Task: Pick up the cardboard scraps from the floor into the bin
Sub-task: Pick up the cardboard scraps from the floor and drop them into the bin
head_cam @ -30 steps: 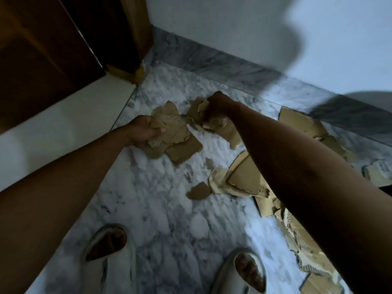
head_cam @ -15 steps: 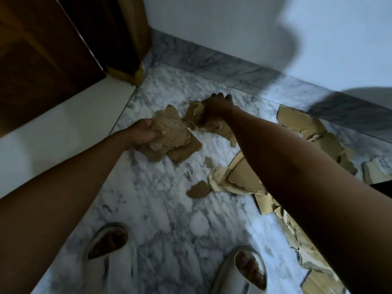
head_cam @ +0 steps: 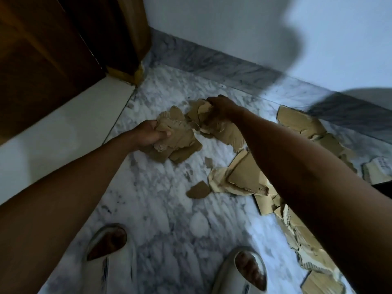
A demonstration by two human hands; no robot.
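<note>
gripping torn cardboard scraps (head_cam: 180,143), left hand (head_cam: 148,135) and right hand (head_cam: 220,109) meet mid-frame; loose pieces (head_cam: 244,179) trail toward lower right, nearer the right hand; no bin visible.

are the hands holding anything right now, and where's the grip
Both hold cardboard scraps. The left hand has its grip on the near edge of a bunch of scraps; the right hand clutches the top of another bunch.

- Two hands: left hand (head_cam: 148,134), right hand (head_cam: 220,111), each gripping a bunch of cardboard scraps (head_cam: 180,143)
- Two slippers (head_cam: 110,262) below the hands
- One small loose scrap (head_cam: 198,190) between the arms
</note>
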